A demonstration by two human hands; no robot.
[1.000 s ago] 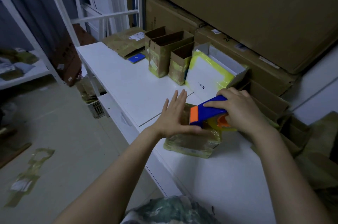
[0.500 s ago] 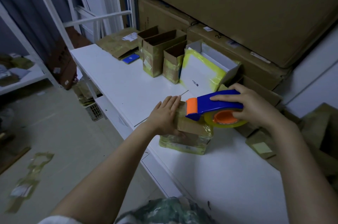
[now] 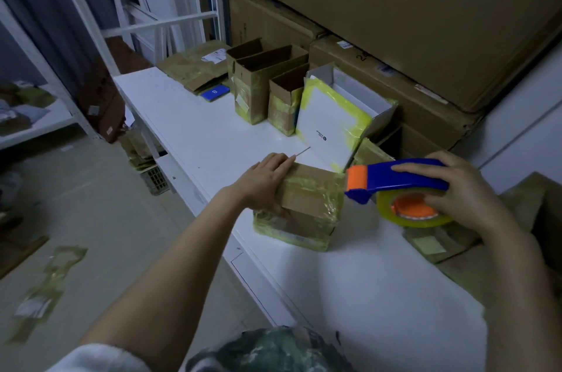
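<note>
A small cardboard box [image 3: 307, 204], wrapped in yellowish tape, sits on the white table [image 3: 380, 289]. My left hand [image 3: 266, 180] grips its left end, fingers over the top and thumb on the near side. My right hand [image 3: 456, 192] holds a blue and orange tape dispenser [image 3: 395, 180] with a roll of clear yellowish tape [image 3: 410, 213]. The dispenser hangs just right of the box's top right edge, its orange nose close to the box.
Several open cardboard boxes [image 3: 261, 80] and a white taped box [image 3: 331, 116] stand at the back. Large cartons [image 3: 395, 16] are stacked behind. A blue card [image 3: 215, 92] and flat packages [image 3: 194, 67] lie far left. Flattened cardboard [image 3: 444, 244] lies right. A white shelf frame [image 3: 91, 25] stands left.
The dispenser has moved from the top of the box off to its right. My left hand has gone from lying flat on the box to gripping its left end.
</note>
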